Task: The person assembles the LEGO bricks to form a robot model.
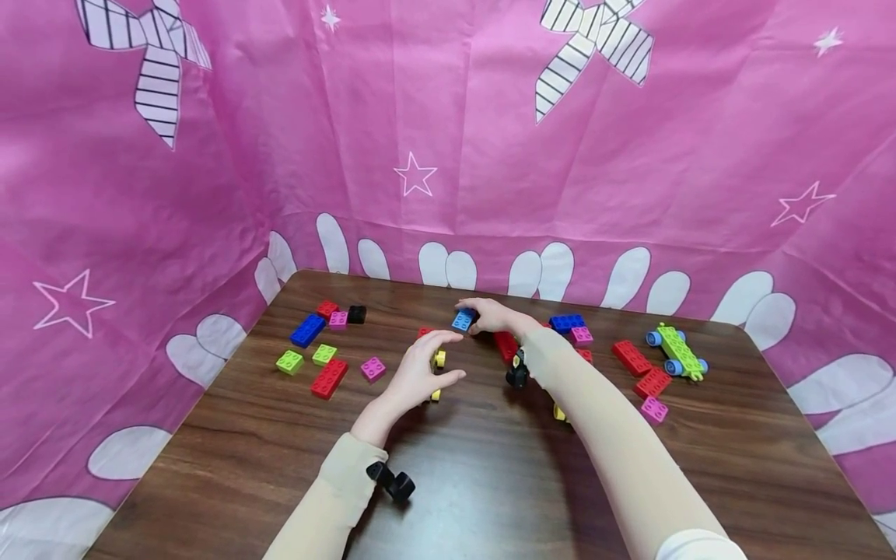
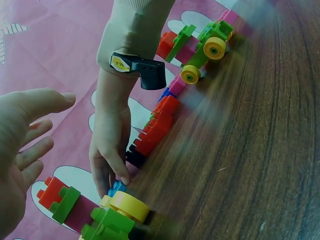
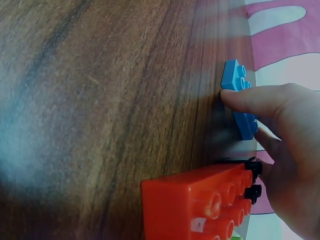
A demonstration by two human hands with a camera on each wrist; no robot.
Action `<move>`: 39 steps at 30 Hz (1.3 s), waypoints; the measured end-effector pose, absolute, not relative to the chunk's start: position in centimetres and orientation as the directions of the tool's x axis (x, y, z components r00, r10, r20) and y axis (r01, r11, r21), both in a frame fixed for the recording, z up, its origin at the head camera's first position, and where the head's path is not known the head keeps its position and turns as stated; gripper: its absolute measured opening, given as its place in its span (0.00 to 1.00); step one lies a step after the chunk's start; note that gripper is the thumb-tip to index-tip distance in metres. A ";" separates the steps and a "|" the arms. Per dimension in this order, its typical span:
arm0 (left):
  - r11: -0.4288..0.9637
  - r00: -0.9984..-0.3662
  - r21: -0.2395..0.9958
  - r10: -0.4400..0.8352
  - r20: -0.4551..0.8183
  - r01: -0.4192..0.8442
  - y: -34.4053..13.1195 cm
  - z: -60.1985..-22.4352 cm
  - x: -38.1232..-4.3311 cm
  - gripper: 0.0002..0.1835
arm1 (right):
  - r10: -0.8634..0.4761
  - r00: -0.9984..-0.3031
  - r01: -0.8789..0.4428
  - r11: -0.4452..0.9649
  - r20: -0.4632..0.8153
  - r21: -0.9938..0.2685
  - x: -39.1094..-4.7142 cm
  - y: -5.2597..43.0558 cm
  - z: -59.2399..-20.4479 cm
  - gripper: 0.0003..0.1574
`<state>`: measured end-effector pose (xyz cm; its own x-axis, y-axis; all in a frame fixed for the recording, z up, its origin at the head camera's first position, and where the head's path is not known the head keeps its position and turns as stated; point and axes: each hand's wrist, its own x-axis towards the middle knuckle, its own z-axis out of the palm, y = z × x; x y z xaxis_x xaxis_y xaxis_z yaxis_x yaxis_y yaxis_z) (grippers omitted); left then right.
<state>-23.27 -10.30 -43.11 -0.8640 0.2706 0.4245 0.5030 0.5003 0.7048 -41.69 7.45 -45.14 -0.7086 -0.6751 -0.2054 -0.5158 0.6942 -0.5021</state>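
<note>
A light blue brick (image 1: 463, 319) with studs lies near the far edge of the table, and my right hand (image 1: 493, 317) pinches it. In the right wrist view the thumb lies against the near side of this brick (image 3: 230, 75), with the fingers partly hidden behind it. My left hand (image 1: 420, 369) hovers with fingers spread and slightly bent, holding nothing. Partly hidden behind it is a block vehicle with yellow wheels (image 1: 439, 358); the left wrist view shows its green body (image 2: 107, 225) apart from the left fingers.
Close to my right hand stands a long red brick (image 1: 507, 347) with black pieces (image 3: 256, 194) beyond it. Left are loose bricks, including a blue one (image 1: 307, 330) and a red one (image 1: 329, 379). A lime wheeled base (image 1: 677, 351) sits at right. A second yellow-wheeled vehicle (image 2: 200, 55) is beneath my right forearm.
</note>
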 end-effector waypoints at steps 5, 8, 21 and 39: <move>0.496 -0.859 0.702 0.268 0.437 0.512 -10.3 -43.2 -23.3 0.27 | -0.692 -0.706 -0.559 0.677 -0.153 -0.478 -41.7 7.6 -45.3 0.34; 0.488 -0.858 0.706 0.265 0.440 0.514 -10.4 -43.2 -23.3 0.27 | -0.700 -0.703 -0.588 0.673 -0.129 -0.449 -41.7 7.6 -45.5 0.30; 0.482 -0.886 0.744 0.255 0.387 0.463 -10.6 -43.1 -23.3 0.30 | -0.688 -0.717 -0.595 0.686 -0.108 -0.418 -41.3 8.1 -45.0 0.24; 0.479 -0.912 0.775 0.219 0.348 0.411 -10.6 -43.2 -23.4 0.40 | -0.623 -0.779 -0.523 0.711 -0.076 -0.470 -39.3 8.8 -41.7 0.25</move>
